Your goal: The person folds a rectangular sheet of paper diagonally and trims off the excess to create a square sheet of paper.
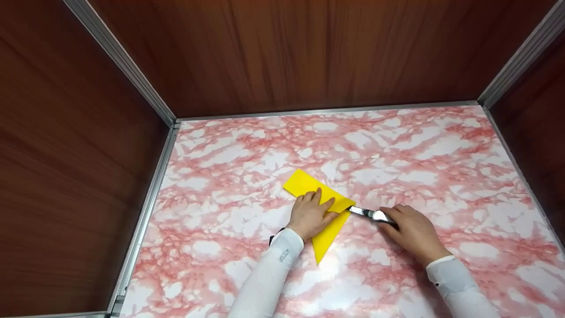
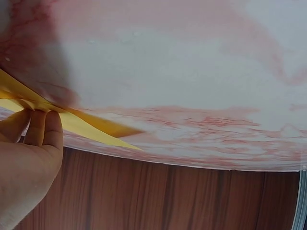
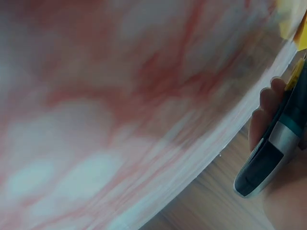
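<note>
Dark wood panels (image 1: pixel 287 57) are boxing in the table (image 1: pixel 212 247) on the three sides I'm seeing, with gray metal trim (image 1: pixel 128 62) running along the seams and a blotchy pink-and-white pattern covering the tabletop. Yellow paper (image 1: pixel 304 180) is lying around the middle of it, one strip angling up to the left and a pointy piece hanging down toward the person. The left hand (image 1: pixel 306 217) is spreading its fingers and pressing on the paper, but its thumb is sitting right by the fold, so I can't tell whether it's going under. The right hand (image 1: pixel 412 229) is curling around the handle of a knife (image 1: pixel 379 216), whose tip is meeting the paper at the corner where both pieces are joining; whether it's sliding between layers, I can't tell. Left wrist cam is showing fingertips bunching close together on the paper, with its edges bending up, which the head cam isn't really catching. Right wrist cam is giving a way better look at the black-and-silver handle with a teal band, while only a bit of yellow is peeking in at the top right.
</note>
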Demonstrator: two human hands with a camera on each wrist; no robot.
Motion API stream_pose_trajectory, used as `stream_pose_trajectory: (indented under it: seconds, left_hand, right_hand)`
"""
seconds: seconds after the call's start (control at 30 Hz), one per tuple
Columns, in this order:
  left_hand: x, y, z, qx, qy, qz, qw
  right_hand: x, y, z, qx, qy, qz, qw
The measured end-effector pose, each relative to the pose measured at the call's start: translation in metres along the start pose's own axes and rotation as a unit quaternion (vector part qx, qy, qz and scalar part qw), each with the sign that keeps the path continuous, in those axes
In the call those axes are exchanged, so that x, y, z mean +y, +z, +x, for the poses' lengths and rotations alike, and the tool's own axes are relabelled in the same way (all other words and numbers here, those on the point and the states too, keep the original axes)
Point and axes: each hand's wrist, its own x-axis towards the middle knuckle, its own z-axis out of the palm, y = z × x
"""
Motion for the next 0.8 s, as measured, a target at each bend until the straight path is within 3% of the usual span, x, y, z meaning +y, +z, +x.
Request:
stream_pose_trajectory:
  seconds: [0.37, 0.8]
  left_hand:
    - [0.002, 0.003, -0.003, -0.012, 0.015, -0.008, 0.9998]
    - [0.018, 0.013, -0.006, -0.038, -0.060, 0.009, 0.9974]
  right_hand:
    - [0.001, 0.009, 0.011, -0.006, 0.013, -0.007, 0.9999]
    - [0.000, 0.009, 0.014, -0.023, 0.006, 0.005, 0.9997]
